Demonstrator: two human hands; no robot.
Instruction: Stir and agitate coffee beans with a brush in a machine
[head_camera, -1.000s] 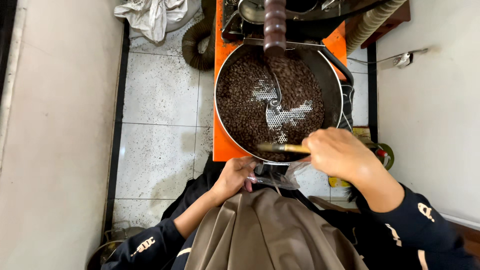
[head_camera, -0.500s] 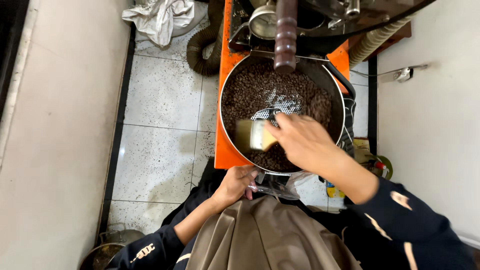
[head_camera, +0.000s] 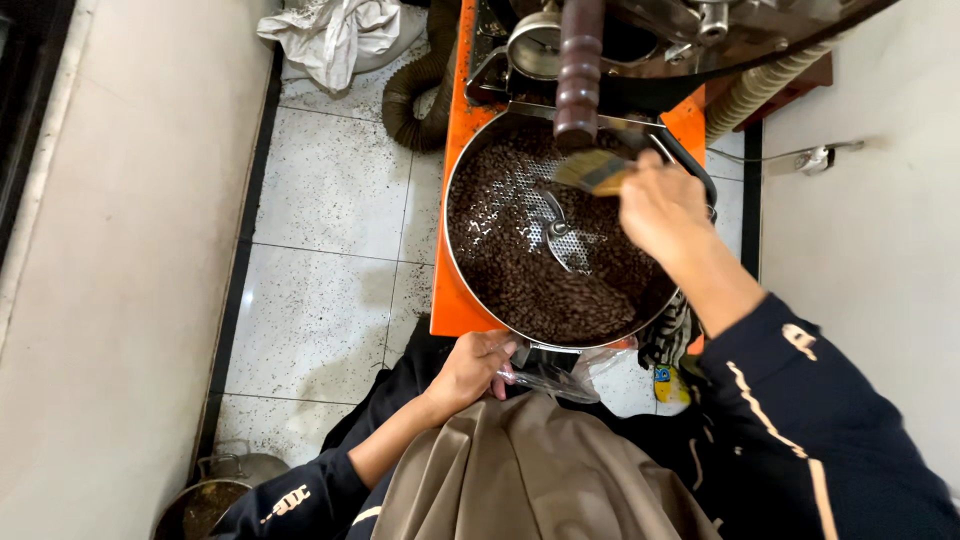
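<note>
The right hand (head_camera: 662, 208) has its fingers clenched round the handle of a brush (head_camera: 592, 172), whose pale bristles point left over the far side of the tray (head_camera: 455, 180). The brush looks light and stiff in the handle, soft at the tip, so a grip low on the handle, as here, should steer it well. The left hand (head_camera: 472, 365) is closed on a clear bag (head_camera: 545, 378) just under the tray's near rim; the film looks thin, slippery and limp, best pinched at its mouth. The beans (head_camera: 520, 285) lie dark and loose over the tray's perforated floor, bare metal showing round the stirring arm (head_camera: 555, 225) at the centre. They would roll and scatter readily if pushed hard. Beyond, a brown handle (head_camera: 580, 70) hangs over the tray's far rim, and a ribbed hose (head_camera: 412, 95) lies on the tiled floor (head_camera: 330, 250).
</note>
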